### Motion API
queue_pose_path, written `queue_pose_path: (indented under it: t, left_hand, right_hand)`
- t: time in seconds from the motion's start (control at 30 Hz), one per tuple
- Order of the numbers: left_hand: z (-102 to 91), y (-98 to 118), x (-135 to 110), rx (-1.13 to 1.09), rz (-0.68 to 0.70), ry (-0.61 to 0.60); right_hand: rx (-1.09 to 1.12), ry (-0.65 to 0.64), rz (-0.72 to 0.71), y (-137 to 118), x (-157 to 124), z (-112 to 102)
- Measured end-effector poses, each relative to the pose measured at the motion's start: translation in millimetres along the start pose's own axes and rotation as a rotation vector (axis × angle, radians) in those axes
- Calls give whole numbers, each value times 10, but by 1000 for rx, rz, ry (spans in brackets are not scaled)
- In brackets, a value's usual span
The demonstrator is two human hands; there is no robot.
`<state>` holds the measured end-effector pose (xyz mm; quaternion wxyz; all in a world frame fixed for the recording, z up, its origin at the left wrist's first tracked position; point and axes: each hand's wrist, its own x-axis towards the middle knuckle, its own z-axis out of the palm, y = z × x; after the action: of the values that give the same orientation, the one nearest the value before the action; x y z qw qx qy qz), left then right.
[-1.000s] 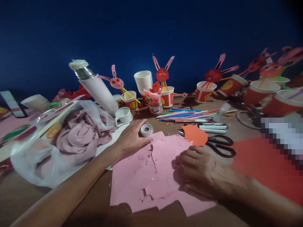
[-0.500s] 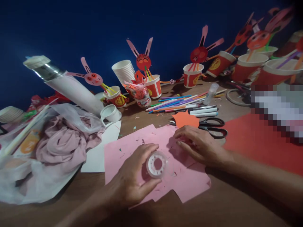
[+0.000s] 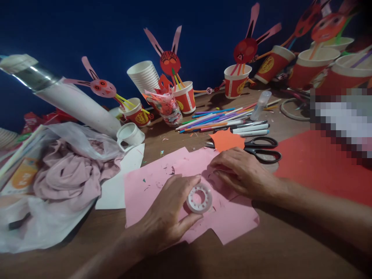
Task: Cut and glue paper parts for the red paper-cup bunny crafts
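My left hand (image 3: 171,209) grips a roll of clear tape (image 3: 199,198) by its side, thumb below and fingers above. The roll has a white core with small holes and is held over a sheet of pink paper (image 3: 157,174). To the right, my right hand (image 3: 241,172) is low over the same paper, its fingers curled and thumb close to them; whatever lies between the fingertips is hidden. Just beyond that hand are a spiky orange paper cutout (image 3: 227,140) and black-handled scissors (image 3: 264,149). Small dark and green scraps lie scattered on the pink sheet.
Red paper (image 3: 314,166) covers the right side. Left are a plastic bag with pink cloth (image 3: 66,174) and white paper (image 3: 116,188). Behind lie colored sticks (image 3: 215,118), markers (image 3: 251,128) and a glue stick (image 3: 260,105), before several rabbit-headed paper cups (image 3: 184,97).
My left hand and the tape roll have moved slightly right, and the roll's face has turned. My right hand stays about where it was. The whole view has shifted a little.
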<state>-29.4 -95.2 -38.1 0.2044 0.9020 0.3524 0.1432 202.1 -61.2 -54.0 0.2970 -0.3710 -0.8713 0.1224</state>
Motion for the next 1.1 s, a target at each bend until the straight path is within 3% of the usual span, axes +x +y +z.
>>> queue_pose_path:
  t: [0.4,0.63,0.9,1.1]
  left_hand:
    - [13,-10,34,34,23,6]
    - [21,-10,36,15,43,56]
    - [72,-50,-32,33,30,26]
    - [104,-68,-34,62,29,85]
  right_hand:
    - [55,-12,-29,9,6,-19]
    - [123,91,-77,-27,28,-142]
    - [222,-52,143,-40,25,-119]
    - [261,-73,197,2,11,-104]
